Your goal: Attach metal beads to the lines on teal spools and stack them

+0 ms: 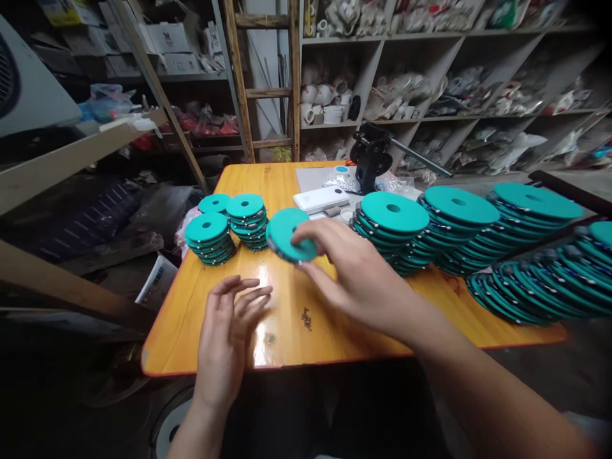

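Note:
My right hand (342, 264) grips a teal foam disc (283, 231) with a hole in its middle, a finger at the hole and the thumb at the rim. The disc is tilted above the table, with dark and white bits along its edge. Lower left, my left hand (232, 325) is raised over the table, palm inward, fingers apart and holding nothing. Just beyond the held disc stand short stacks of similar discs, a near left stack (207, 227) and a second stack (245, 207). A small pile of tiny dark pieces (306, 319) lies between my hands on the wood.
Taller disc stacks (394, 213) line the right of the yellow wooden table (191, 350), one leaning over in a row (540, 287). Behind them are a white box-shaped device (321, 199) and a black clamp-like tool (370, 156). A wooden ladder (268, 92) and loaded shelves stand beyond.

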Motion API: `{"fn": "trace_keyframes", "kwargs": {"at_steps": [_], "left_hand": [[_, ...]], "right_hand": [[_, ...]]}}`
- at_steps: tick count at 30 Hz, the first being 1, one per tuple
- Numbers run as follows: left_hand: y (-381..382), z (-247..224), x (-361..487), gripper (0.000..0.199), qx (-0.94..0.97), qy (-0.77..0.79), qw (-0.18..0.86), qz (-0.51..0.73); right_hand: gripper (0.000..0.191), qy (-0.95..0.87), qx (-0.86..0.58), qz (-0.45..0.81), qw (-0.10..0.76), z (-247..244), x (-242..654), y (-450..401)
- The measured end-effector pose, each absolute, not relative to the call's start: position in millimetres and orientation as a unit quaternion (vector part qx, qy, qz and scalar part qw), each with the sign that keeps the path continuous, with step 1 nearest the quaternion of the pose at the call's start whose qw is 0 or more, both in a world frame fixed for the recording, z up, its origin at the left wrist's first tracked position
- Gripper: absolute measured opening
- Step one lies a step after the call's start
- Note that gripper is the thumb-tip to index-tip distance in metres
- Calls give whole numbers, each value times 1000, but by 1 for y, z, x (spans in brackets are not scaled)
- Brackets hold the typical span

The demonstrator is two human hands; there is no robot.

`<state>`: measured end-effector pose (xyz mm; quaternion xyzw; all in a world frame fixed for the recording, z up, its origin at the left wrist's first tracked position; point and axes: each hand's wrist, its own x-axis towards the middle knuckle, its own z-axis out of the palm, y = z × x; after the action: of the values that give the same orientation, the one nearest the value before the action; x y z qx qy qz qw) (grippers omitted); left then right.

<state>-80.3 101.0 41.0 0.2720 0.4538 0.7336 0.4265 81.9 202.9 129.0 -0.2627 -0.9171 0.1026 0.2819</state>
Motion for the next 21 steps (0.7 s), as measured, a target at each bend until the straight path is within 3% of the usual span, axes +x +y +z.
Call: {"fn": "trace_keyframes", "kwargs": {"at_steps": [2,6,10,17,21], "left_hand": [[106,31,-94,26,291,487,383,729],[106,18,-105,29,310,501,392,707],[103,17,-104,29,315,497,393,706],[104,15,-106,30,308,480,411,711],[103,15,-105,31,297,474,415,718]], "right_hand": [[24,-910,-346,14,229,126,54,224],[36,-896,-405,-31,181,116,17,255],[30,-911,-392,-45,123,115,15,265],[33,-932,-323,-53,157,136,-17,275],[31,-949,-285,-37,132,132,-51,289]]}}
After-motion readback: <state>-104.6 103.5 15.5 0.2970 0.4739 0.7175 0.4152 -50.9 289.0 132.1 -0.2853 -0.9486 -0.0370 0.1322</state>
